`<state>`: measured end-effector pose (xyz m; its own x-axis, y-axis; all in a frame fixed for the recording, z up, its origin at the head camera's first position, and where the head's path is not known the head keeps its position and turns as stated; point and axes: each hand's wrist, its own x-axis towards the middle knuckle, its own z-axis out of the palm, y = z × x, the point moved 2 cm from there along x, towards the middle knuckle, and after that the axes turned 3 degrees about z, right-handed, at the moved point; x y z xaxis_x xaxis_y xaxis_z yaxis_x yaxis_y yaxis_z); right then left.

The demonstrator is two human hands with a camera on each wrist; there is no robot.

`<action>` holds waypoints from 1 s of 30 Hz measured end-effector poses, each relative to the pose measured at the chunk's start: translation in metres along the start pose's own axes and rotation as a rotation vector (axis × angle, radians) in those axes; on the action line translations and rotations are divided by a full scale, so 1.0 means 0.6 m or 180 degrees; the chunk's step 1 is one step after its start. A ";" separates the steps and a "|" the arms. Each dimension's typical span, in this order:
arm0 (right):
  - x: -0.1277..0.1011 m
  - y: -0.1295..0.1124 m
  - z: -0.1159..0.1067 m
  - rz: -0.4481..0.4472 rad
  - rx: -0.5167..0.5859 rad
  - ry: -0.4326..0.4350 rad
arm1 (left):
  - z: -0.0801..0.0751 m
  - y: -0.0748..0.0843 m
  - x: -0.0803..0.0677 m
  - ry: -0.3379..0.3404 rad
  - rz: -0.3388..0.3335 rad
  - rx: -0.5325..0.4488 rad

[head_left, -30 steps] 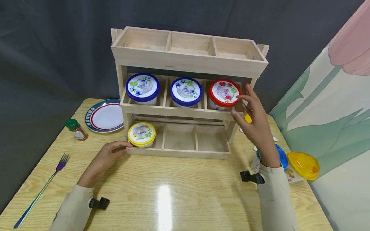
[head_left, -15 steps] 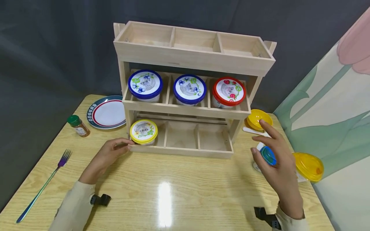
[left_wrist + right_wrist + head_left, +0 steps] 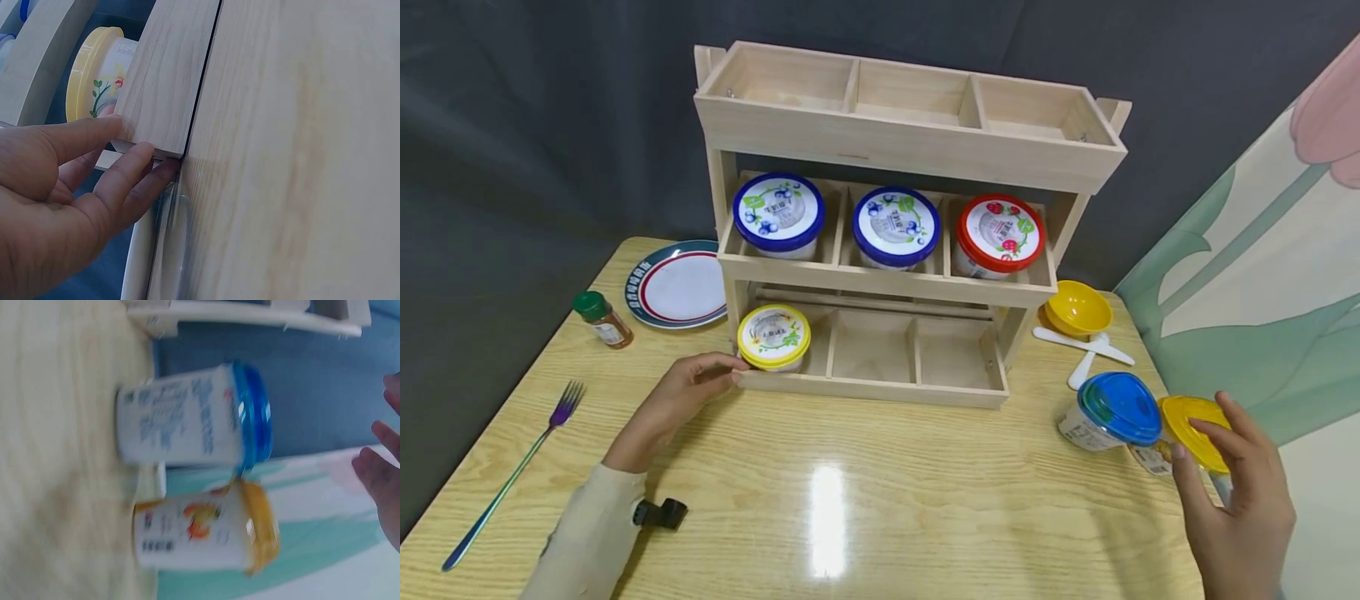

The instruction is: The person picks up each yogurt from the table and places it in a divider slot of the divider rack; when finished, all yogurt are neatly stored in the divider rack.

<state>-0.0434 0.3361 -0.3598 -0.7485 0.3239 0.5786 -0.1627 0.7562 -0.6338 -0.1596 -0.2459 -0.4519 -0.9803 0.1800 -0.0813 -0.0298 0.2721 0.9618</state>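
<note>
My left hand (image 3: 679, 402) holds the front left corner of a three-tier wooden rack (image 3: 880, 143), its thumb and fingertips on the bottom tier's end in the left wrist view. Just behind the thumb, a yellow-lidded tub (image 3: 772, 335) sits in the bottom left compartment. On the middle tier stand two blue-lidded tubs (image 3: 778, 212) and, at right, a red-lidded tub (image 3: 1002, 231). At the far right my right hand (image 3: 1243, 496) hovers with spread fingers, holding nothing, near a tall yellow-lidded tub (image 3: 1197, 427). A tall blue-lidded tub (image 3: 1116, 410) stands beside that one.
A yellow bowl (image 3: 1078, 308) and white plastic cutlery (image 3: 1084, 345) lie right of the rack. On the left are a rimmed plate (image 3: 677, 285), a green-capped spice jar (image 3: 604, 319) and a fork (image 3: 512, 479). A dark curtain hangs behind; a painted wall borders the right.
My right hand has moved away from the red-lidded tub, down and right to the tall yellow-lidded tub. The left hand stays on the rack's corner.
</note>
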 end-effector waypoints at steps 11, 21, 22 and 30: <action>-0.006 0.099 -0.003 0.1191 0.0150 0.0243 | 0.001 0.000 -0.001 0.0000 0.0015 0.0024; -0.006 0.154 0.013 0.2204 0.0230 0.0025 | 0.002 0.001 -0.002 0.0017 0.0036 0.0012; -0.007 0.157 0.014 0.2239 0.0266 0.0031 | 0.002 0.001 -0.002 0.0021 0.0035 0.0014; -0.012 0.178 0.014 0.2350 0.0936 0.0443 | 0.002 0.001 -0.002 0.0009 0.0003 0.0017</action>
<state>-0.0608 0.4097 -0.4356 -0.6452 0.7640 0.0043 0.1656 0.1453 -0.9754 -0.1584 -0.2447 -0.4517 -0.9809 0.1776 -0.0795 -0.0277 0.2769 0.9605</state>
